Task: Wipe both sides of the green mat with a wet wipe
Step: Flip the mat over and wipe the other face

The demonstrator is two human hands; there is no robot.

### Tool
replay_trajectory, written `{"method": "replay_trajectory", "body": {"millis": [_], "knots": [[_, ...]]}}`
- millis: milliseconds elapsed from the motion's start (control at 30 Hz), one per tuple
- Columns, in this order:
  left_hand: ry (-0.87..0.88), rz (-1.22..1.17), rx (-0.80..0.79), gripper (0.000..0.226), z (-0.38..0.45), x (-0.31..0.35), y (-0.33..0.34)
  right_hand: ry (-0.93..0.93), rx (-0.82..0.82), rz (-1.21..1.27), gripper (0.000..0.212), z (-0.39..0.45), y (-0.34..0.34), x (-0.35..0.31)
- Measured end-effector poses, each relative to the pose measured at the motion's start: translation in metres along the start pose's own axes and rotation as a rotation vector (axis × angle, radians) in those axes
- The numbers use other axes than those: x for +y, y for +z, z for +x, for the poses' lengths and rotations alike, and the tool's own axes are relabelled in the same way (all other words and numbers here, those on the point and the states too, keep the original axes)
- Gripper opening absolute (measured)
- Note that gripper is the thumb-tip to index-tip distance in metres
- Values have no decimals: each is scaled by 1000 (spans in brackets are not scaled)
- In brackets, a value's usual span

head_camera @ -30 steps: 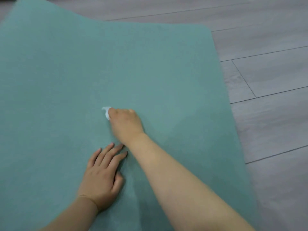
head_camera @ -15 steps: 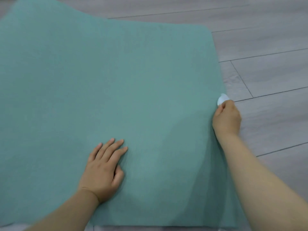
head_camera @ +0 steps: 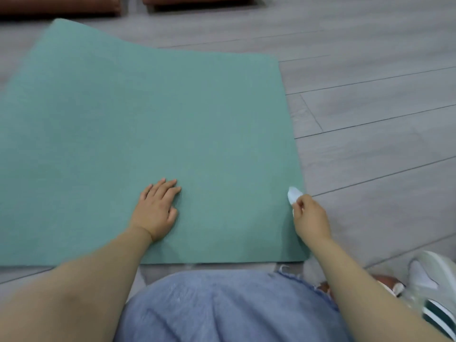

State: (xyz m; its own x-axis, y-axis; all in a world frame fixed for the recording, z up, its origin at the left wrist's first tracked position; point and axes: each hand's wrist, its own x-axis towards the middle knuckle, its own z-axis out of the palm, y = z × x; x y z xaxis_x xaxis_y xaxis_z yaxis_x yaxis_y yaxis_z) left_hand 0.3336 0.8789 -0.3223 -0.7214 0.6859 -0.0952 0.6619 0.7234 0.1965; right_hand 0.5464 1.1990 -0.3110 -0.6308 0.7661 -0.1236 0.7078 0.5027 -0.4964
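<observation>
The green mat [head_camera: 153, 124] lies flat on the grey wood floor and fills most of the view. My left hand [head_camera: 155, 211] rests palm down on it near its front edge, fingers straight. At the mat's right edge my right hand [head_camera: 312, 218] pinches a small white wet wipe [head_camera: 293, 193], which sticks out above the fingers and touches the mat's border.
Grey floor planks [head_camera: 370, 107] stretch to the right of the mat. Two brown cushions [head_camera: 59, 6] lie along the far edge of the view. My knee in blue jeans [head_camera: 222, 304] and a white shoe [head_camera: 434, 292] are at the bottom.
My right hand swept the wipe from the mat's middle to its right edge. The view has pulled back, so the mat's front edge and my knee now show. The left hand stayed put.
</observation>
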Motion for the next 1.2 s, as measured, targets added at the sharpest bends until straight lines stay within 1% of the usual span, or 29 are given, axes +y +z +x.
{"method": "replay_trajectory", "body": {"millis": [67, 133, 200, 267, 333, 400, 467, 500, 567, 633, 700, 767, 833, 967, 1067, 1200], "knots": [[-27, 94, -91, 58, 3, 9, -11, 40, 11, 66, 9, -21, -5, 9], [-78, 169, -231, 56, 9, 23, -25, 204, 46, 140, 11, -35, -14, 16], [-149, 202, -346, 55, 14, 42, -39, 325, -22, 177, 15, -45, -22, 18], [-208, 218, -417, 53, 17, 65, -50, 343, -125, 246, 23, -49, -27, 12], [-184, 241, -498, 51, 15, 95, -60, 355, -189, 347, 31, -53, -31, 3], [-95, 272, -546, 52, 7, 132, -64, 357, -214, 413, 30, -57, -35, -1], [-2, 252, -555, 58, -4, 172, -64, 333, -205, 443, 28, -61, -43, -3], [27, 223, -557, 66, -11, 191, -62, 312, -185, 451, 26, -63, -48, -4], [35, 168, -580, 91, -25, 222, -54, 252, -133, 457, 20, -65, -60, -10], [-8, 185, -572, 113, -34, 240, -49, 193, -74, 476, 17, -65, -76, -19], [-49, 262, -516, 118, -35, 246, -50, 166, -18, 488, 14, -62, -96, -27], [-55, 325, -426, 110, -35, 250, -55, 156, 34, 489, 13, -59, -117, -28], [-19, 342, -361, 99, -36, 256, -65, 134, 55, 489, 13, -59, -138, -24], [145, 357, -310, 76, -35, 271, -79, 65, 74, 449, 14, -73, -169, -14], [212, 376, -240, 68, -31, 280, -86, 57, 123, 460, 11, -85, -185, -3], [300, 368, -163, 66, -27, 294, -85, 128, 177, 483, 10, -105, -198, 18]]}}
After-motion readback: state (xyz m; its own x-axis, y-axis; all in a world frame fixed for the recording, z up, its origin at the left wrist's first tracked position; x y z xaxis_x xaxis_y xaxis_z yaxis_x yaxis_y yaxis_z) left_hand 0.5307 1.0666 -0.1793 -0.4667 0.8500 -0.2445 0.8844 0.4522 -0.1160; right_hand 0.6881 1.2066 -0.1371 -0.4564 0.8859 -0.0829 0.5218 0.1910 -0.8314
